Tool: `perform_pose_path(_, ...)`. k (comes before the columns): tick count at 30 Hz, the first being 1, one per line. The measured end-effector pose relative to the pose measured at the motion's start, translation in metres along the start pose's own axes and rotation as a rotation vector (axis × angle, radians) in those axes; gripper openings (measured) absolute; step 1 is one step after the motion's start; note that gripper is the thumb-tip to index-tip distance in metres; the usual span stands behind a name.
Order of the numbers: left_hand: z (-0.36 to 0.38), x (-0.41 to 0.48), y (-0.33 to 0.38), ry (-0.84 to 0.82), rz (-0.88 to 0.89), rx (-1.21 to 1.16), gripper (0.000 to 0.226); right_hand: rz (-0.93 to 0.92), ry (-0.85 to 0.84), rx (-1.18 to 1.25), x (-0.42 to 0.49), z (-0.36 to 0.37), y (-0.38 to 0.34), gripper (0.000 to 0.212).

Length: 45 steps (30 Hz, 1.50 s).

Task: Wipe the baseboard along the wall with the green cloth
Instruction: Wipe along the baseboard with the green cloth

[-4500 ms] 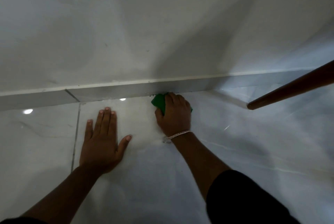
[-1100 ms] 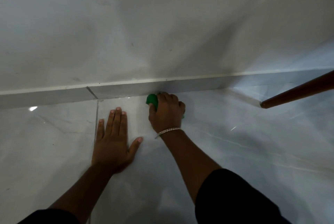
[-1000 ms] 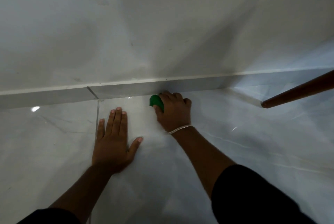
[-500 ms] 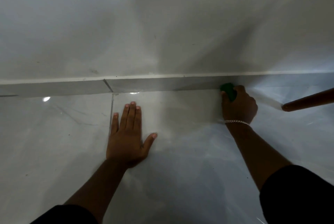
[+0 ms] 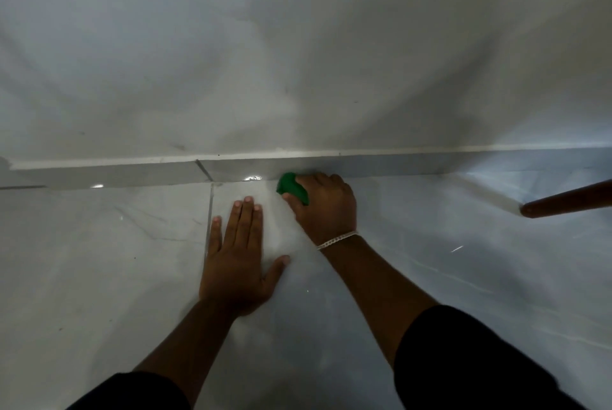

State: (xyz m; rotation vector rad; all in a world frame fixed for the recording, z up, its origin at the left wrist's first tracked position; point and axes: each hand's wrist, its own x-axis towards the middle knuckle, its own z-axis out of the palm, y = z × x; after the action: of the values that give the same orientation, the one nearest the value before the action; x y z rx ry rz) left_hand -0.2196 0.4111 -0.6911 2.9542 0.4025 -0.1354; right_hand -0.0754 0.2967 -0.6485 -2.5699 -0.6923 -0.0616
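A grey tiled baseboard (image 5: 430,163) runs left to right where the pale wall meets the glossy floor. My right hand (image 5: 326,206) is closed over a bunched green cloth (image 5: 290,187) and presses it against the foot of the baseboard, near the middle of the view. Only the cloth's left part shows past my fingers. My left hand (image 5: 239,255) lies flat on the floor tile, fingers spread and pointing at the wall, just left of and below the right hand. It holds nothing.
A brown wooden pole or furniture leg (image 5: 568,199) slants in from the right edge and ends on the floor. A vertical joint (image 5: 203,169) splits the baseboard left of the cloth, and a grout line (image 5: 209,221) crosses the white marble-look floor beside my left hand.
Half a second ago my right hand and the cloth were far to the right along the baseboard; now they have swept back left, close to my left hand, which stays planted.
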Motion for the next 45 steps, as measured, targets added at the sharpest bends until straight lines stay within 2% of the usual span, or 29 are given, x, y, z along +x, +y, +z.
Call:
perform_pose_path(5,0.001,-0.001,-0.002,0.023,0.012,-0.019,0.095,0.184,0.047,-0.040,0.002,-0.030,0.064,0.027)
perform_pose_path(9,0.000,-0.002,0.000,0.033,0.012,-0.021,0.095,0.467,0.137,-0.019,-0.001,-0.066,0.122,0.032)
perform_pose_path(14,0.001,-0.001,0.001,0.027,0.009,-0.022,0.096,0.642,0.211,0.001,0.006,-0.057,0.108,0.029)
perform_pose_path(23,0.002,0.000,0.000,0.018,0.012,-0.001,0.097,0.319,0.043,0.091,-0.002,0.007,-0.023,0.026)
perform_pose_path(28,0.001,0.000,0.001,0.005,0.002,-0.015,0.098,0.188,-0.054,0.046,0.002,-0.005,0.002,0.027)
perform_pose_path(37,0.004,0.000,-0.001,0.033,0.012,-0.019,0.095,0.379,0.115,-0.041,-0.002,-0.055,0.102,0.026)
perform_pose_path(40,0.005,0.000,-0.003,0.035,0.009,-0.007,0.095,0.367,0.193,-0.063,-0.010,-0.040,0.093,0.027)
perform_pose_path(45,0.007,0.002,-0.003,0.032,0.013,-0.004,0.097,0.382,0.136,-0.124,-0.017,-0.003,0.049,0.044)
